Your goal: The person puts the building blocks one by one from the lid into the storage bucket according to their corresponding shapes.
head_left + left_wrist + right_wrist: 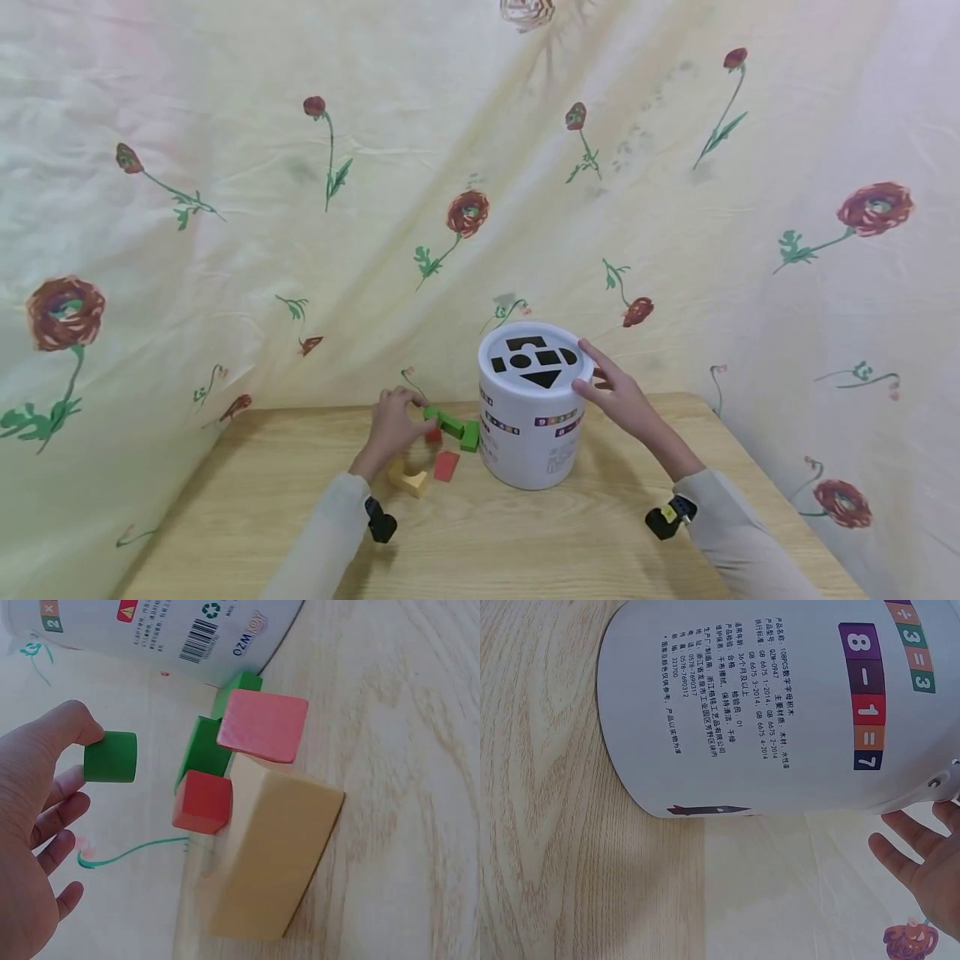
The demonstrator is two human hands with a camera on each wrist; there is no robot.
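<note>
My left hand (388,427) pinches a green cylinder block (111,757) between thumb and forefinger, held above the other blocks, its remaining fingers loosely bent. Below and beside it lie a small red block (202,802), a pinkish-red block (446,466), two green blocks (469,436) and a pale yellow block (411,482) with a curved cutout. To their right a white bucket (517,454) stands upright, its lid (495,346) cut with several shaped holes. My right hand (626,404) rests at the lid's right rim, thumb and forefinger spread along it, other fingers extended beside the bucket.
Everything stands on a light wooden table (450,542). A flower-printed cloth (390,183) hangs behind it and at both sides. A dark wrist camera (381,521) sits on the left wrist, another (663,521) on the right.
</note>
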